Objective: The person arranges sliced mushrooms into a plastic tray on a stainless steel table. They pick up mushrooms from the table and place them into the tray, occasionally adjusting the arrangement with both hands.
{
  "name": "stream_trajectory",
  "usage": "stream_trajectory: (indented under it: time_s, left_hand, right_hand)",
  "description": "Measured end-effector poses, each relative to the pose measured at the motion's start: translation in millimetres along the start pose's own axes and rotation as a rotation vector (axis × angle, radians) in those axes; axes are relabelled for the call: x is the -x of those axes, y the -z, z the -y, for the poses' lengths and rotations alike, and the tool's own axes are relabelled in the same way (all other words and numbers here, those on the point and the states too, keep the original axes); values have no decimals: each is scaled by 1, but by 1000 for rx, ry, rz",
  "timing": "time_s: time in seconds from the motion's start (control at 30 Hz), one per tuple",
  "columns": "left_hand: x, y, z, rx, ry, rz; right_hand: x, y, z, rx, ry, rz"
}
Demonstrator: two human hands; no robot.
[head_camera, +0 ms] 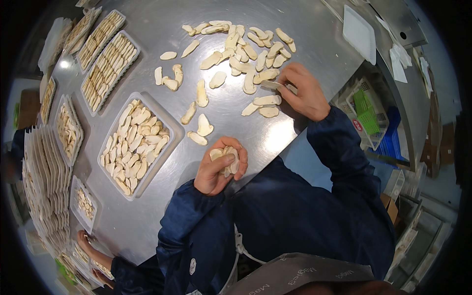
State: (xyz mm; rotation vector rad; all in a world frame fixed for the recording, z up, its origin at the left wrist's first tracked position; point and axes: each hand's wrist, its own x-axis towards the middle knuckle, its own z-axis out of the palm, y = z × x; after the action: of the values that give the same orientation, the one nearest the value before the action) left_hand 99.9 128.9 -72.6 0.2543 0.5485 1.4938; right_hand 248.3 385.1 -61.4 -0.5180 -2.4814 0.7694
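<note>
Pale, flat mushroom slices [241,66] lie scattered on a stainless steel table [228,121]. My left hand [220,166] is closed around a small stack of slices [231,162], with the thumb across them. Over the right side of the scatter, my right hand [304,92] pinches one slice [271,84] between thumb and fingers. Three slices lie just below that hand. To the left of my left hand stands a white plastic tray [177,136] heaped with loose slices [138,143].
Trays with slices in rows [110,72] stand at the upper left, beside tall stacked trays [48,184]. A co-worker's hand [92,250] is at the lower left. An empty white tray [359,33] lies upper right; crates [368,110] stand below the table edge.
</note>
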Motion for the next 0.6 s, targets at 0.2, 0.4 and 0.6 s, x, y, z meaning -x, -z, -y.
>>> stream_trajectory:
  time_s: [0.2,0.4,0.6]
  left_hand:
    - [-1,-1,6,-68,-69,-72]
    - [2,-7,6,2,-109,-94]
    - [1,-9,6,-22,-137,-98]
  right_hand:
    - [2,-6,66,126,231,-151]
    - [4,-23,104,91,377,-23]
    - [7,-32,109,103,435,-8]
